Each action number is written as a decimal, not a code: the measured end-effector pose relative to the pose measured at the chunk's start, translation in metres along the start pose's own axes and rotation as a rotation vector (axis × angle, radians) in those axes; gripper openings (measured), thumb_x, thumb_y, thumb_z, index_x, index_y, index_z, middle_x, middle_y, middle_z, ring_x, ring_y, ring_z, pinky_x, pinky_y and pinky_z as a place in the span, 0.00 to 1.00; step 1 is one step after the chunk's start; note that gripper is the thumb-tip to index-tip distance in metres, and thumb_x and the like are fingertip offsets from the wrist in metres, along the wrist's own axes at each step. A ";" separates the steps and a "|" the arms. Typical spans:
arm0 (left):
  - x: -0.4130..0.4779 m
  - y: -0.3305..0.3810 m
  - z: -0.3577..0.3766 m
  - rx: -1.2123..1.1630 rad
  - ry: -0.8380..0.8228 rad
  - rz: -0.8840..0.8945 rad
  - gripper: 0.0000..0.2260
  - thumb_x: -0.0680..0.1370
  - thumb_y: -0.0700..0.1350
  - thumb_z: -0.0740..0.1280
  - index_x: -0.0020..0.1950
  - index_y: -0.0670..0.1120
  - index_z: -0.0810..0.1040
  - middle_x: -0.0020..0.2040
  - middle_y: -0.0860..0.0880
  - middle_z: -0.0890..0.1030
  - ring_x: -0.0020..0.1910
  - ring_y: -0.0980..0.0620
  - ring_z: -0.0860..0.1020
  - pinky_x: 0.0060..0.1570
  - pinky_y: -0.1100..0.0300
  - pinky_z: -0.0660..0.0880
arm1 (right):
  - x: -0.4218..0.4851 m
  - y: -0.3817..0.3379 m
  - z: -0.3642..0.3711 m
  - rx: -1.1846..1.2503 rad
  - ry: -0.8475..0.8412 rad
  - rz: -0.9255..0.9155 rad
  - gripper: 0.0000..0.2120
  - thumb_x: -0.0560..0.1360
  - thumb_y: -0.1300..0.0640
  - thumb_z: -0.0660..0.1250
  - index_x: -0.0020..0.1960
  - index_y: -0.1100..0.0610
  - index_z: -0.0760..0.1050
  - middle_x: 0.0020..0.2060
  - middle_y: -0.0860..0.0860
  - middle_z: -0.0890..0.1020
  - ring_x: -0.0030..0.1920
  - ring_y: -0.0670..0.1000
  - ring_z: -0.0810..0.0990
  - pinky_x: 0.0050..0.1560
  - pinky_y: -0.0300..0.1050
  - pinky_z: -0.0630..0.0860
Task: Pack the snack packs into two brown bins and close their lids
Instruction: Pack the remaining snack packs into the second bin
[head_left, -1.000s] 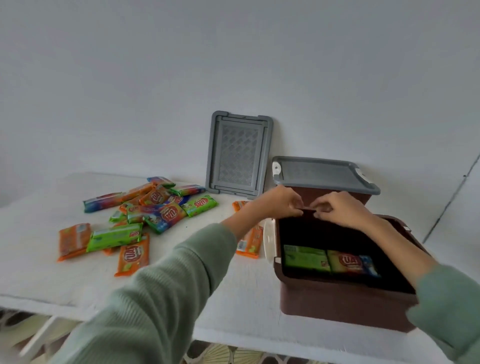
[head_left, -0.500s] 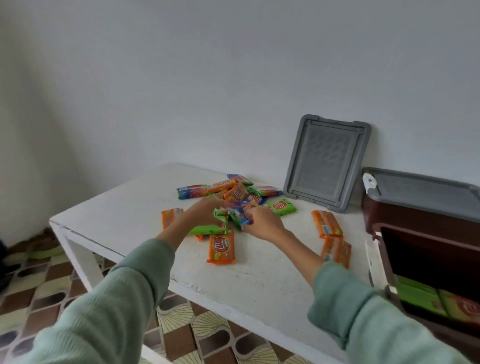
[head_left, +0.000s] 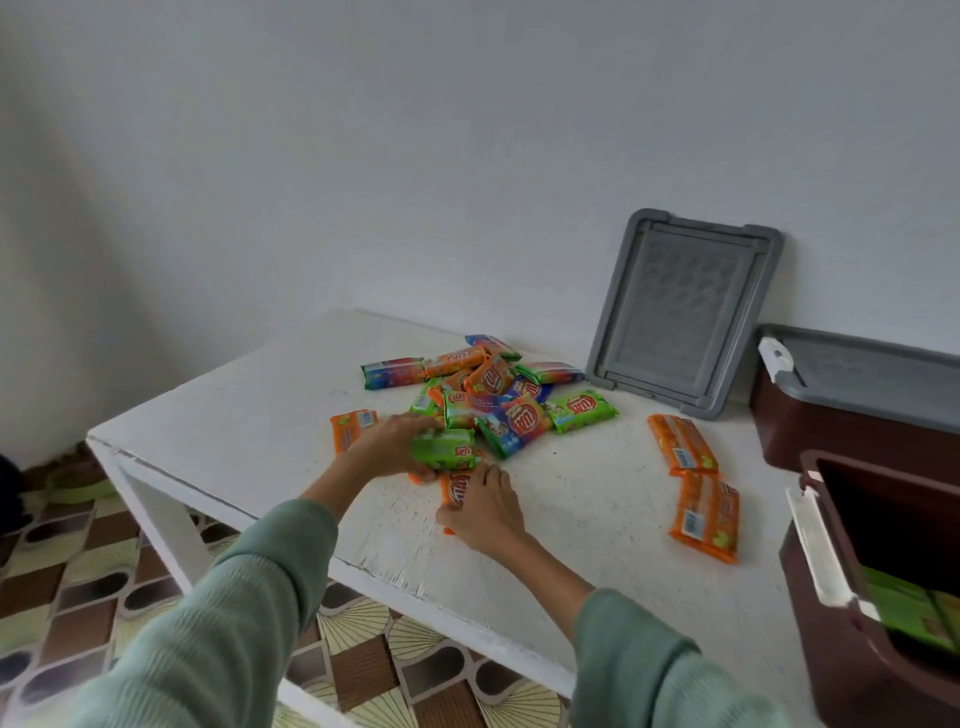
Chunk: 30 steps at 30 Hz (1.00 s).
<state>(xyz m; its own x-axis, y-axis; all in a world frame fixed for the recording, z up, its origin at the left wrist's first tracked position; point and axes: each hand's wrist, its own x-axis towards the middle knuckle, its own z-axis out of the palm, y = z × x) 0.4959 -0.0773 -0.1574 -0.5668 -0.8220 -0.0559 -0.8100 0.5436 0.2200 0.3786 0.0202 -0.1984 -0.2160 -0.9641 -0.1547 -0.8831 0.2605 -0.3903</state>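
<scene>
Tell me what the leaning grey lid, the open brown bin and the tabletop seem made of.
Grey lid: moulded plastic, matte, judging by its ribbed frame and textured panel. Open brown bin: probably plastic, smooth with faint sheen. Tabletop: seemingly white-painted wood; paint looks chipped along the front edge.

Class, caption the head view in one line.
Left hand grips a green pack, right hand an orange pack, on a white table.

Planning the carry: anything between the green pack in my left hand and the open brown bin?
Two orange packs lie flat on the table between the green pack in the left hand and the open brown bin; lifting over should clear them.
</scene>
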 end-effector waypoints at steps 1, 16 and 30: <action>0.001 -0.001 -0.001 0.040 -0.015 -0.009 0.33 0.70 0.53 0.73 0.72 0.54 0.63 0.69 0.49 0.69 0.66 0.48 0.69 0.64 0.51 0.68 | 0.000 0.002 -0.003 0.008 -0.015 -0.003 0.42 0.74 0.46 0.63 0.75 0.64 0.43 0.75 0.60 0.51 0.75 0.59 0.52 0.72 0.52 0.56; -0.009 0.023 -0.022 0.079 -0.015 -0.030 0.34 0.68 0.52 0.74 0.70 0.50 0.66 0.66 0.50 0.73 0.63 0.51 0.70 0.60 0.58 0.69 | 0.004 0.052 -0.083 -0.072 0.053 -0.121 0.32 0.65 0.53 0.75 0.65 0.57 0.67 0.61 0.56 0.73 0.60 0.55 0.72 0.56 0.48 0.74; 0.013 0.285 -0.076 -0.062 -0.007 0.595 0.32 0.65 0.52 0.76 0.67 0.47 0.71 0.61 0.48 0.77 0.57 0.51 0.75 0.55 0.63 0.68 | -0.133 0.219 -0.287 -0.192 0.145 0.117 0.38 0.63 0.55 0.77 0.70 0.53 0.65 0.65 0.53 0.71 0.64 0.53 0.70 0.58 0.44 0.68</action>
<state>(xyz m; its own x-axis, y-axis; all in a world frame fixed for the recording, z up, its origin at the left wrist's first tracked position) 0.2691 0.0541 -0.0212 -0.9216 -0.3782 0.0877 -0.3430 0.8990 0.2723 0.0945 0.1899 -0.0030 -0.3662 -0.9291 -0.0518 -0.9085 0.3690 -0.1963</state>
